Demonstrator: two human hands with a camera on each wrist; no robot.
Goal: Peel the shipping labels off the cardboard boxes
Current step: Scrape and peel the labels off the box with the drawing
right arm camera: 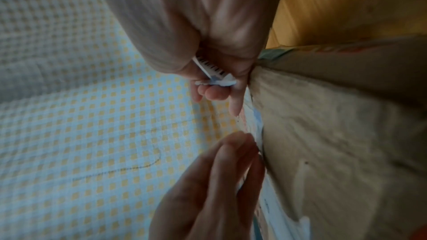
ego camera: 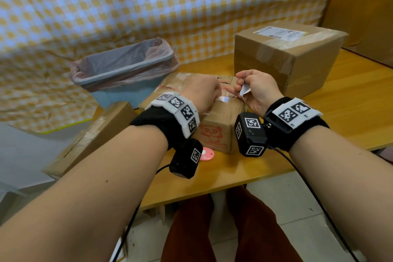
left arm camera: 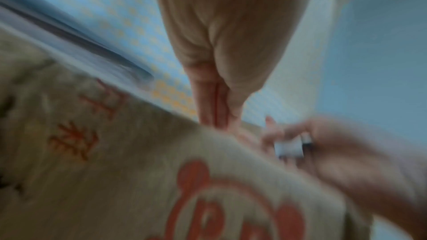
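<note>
A small cardboard box [ego camera: 214, 132] with a red panda print stands on the table in front of me. My left hand [ego camera: 215, 91] rests on its top, fingers [left arm camera: 216, 114] straight and pressed together against the top edge. Just right of it, my right hand [ego camera: 242, 86] pinches a torn white label scrap [ego camera: 245, 90] with a barcode [right arm camera: 211, 67], lifted off the box. A pale label remnant [ego camera: 225, 98] stays stuck on the box top between the hands. A larger taped box [ego camera: 287, 59] at the back right carries a whole shipping label [ego camera: 280, 33].
A light blue bin [ego camera: 119, 76] lined with a pink bag stands at the back left. A flat cardboard box [ego camera: 91, 136] leans off the table's left edge. A small pink round thing [ego camera: 205, 154] lies in front of the small box. Checked cloth hangs behind.
</note>
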